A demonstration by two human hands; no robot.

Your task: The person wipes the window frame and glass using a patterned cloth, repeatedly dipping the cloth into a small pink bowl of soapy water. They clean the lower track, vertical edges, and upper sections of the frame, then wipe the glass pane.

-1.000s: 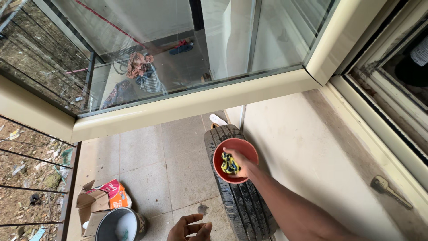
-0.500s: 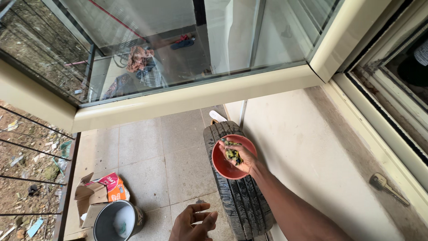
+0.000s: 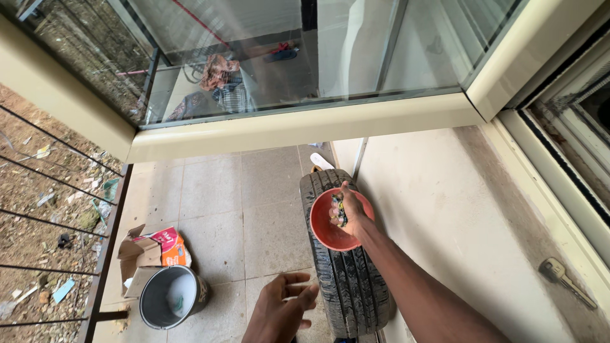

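Two hands: right hand (image 3: 348, 209) squeezes cloth (image 3: 340, 211) over red bowl (image 3: 330, 232) on tyre (image 3: 346, 279); left hand (image 3: 279, 311) spread above open floor tiles (image 3: 210, 190).

Take the tyre (image 3: 346, 267) as your mark. Left of it the tiled floor (image 3: 216, 209) lies open as far as the grey bucket (image 3: 170, 297) and cardboard box (image 3: 149, 254). Right of it, the wall (image 3: 445, 209) blocks you; a red bowl (image 3: 330, 232) sits on top.
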